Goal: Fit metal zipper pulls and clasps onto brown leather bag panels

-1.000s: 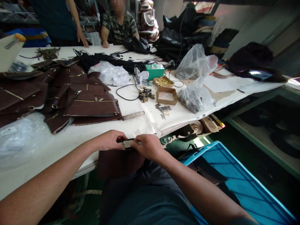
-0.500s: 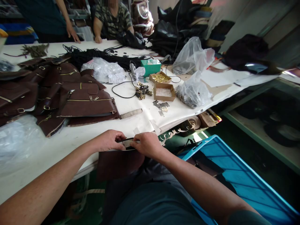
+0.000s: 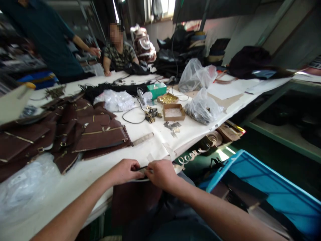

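Note:
My left hand (image 3: 124, 171) and my right hand (image 3: 162, 173) meet at the near edge of the white table (image 3: 155, 135). Both pinch the top edge of a dark brown leather piece (image 3: 134, 201), which hangs down from the table edge over my lap. A thin dark strip and a pale patch show between my fingertips; what they are I cannot tell. A pile of brown leather bag panels (image 3: 97, 132) with gold zips lies on the table to the left, beyond my left hand.
Small cardboard boxes (image 3: 174, 112) of metal fittings, loose buckles (image 3: 151, 113), a green box (image 3: 156, 89), plastic bags (image 3: 203, 107) and black cord (image 3: 112, 88) lie mid-table. A blue crate (image 3: 260, 187) stands at my right. Two people (image 3: 117, 50) are at the far end.
The camera has tilted upward, so my hands and the leather piece sit lower in the picture and more of the room shows. My grip on the piece is the same.

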Motion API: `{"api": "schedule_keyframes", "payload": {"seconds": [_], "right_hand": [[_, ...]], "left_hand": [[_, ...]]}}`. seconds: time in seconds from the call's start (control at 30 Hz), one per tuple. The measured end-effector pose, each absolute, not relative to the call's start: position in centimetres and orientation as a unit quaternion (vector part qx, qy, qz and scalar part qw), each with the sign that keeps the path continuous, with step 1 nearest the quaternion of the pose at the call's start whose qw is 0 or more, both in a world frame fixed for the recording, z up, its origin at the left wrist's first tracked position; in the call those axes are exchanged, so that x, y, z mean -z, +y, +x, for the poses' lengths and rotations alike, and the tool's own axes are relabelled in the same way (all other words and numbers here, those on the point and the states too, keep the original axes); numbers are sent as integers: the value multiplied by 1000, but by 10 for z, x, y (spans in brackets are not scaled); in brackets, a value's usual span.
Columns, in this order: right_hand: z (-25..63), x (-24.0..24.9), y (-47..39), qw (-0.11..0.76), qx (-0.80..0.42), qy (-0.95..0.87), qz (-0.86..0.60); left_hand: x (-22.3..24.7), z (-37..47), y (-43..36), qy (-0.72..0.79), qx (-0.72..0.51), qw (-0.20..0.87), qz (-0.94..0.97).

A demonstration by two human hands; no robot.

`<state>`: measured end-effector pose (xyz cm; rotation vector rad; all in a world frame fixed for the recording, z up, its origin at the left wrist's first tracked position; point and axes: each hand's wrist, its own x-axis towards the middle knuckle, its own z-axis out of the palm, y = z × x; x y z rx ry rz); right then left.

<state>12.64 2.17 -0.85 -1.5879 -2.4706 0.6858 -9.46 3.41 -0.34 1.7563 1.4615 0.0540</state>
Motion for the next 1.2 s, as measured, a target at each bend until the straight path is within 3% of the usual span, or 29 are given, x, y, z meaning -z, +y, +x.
{"api": "schedule_keyframes", "payload": {"seconds": [0.13,0.27,0.8,1.03,1.2], "right_hand": [[129,10,25,73,-239,-814,-524],[130,9,27,59,-233,-834,-496],[134,22,32,79,-236,-835,-491],[118,14,34,10,-182,-889,-419],[126,-21,19,95,-271,-905,-313]], "left_hand": [[-10,-77,38,605,7,297,739],[-16,-62,36,610,25,245,753],[-3,-55,34,634,52,237,735],[-7,-50,32,630,53,216,744],[-3,-54,42,607,52,251,752]]}}
